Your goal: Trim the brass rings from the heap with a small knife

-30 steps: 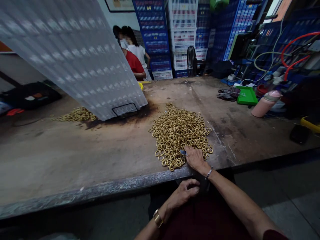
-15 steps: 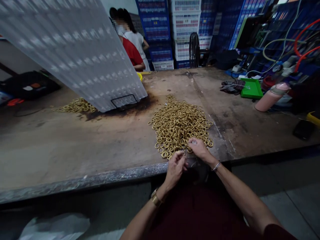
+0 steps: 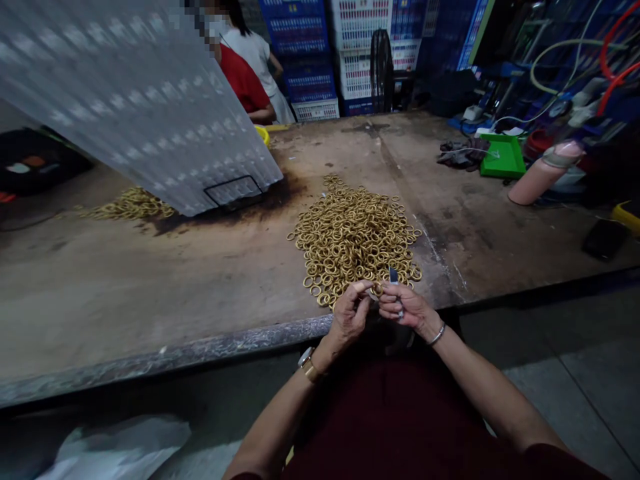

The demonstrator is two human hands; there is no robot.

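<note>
A large heap of gold-coloured rings lies at the table's front edge, just beyond my hands. My left hand pinches one gold ring between thumb and fingertips. My right hand is closed around a small flat blade-like tool, whose grey-blue end sticks up past the fingers. Its fingertips meet the same ring from the right. The two hands nearly touch, and part of the ring is hidden by the fingers.
A tall translucent ribbed panel leans over the worn table, with a second ring pile beside it. On the right are a green tray and a pink bottle. Two people stand behind, near stacked crates.
My hands have come together at the ring, and my right hand has drawn back from the heap. The grey-blue end of the tool now shows. The view has shifted slightly.
</note>
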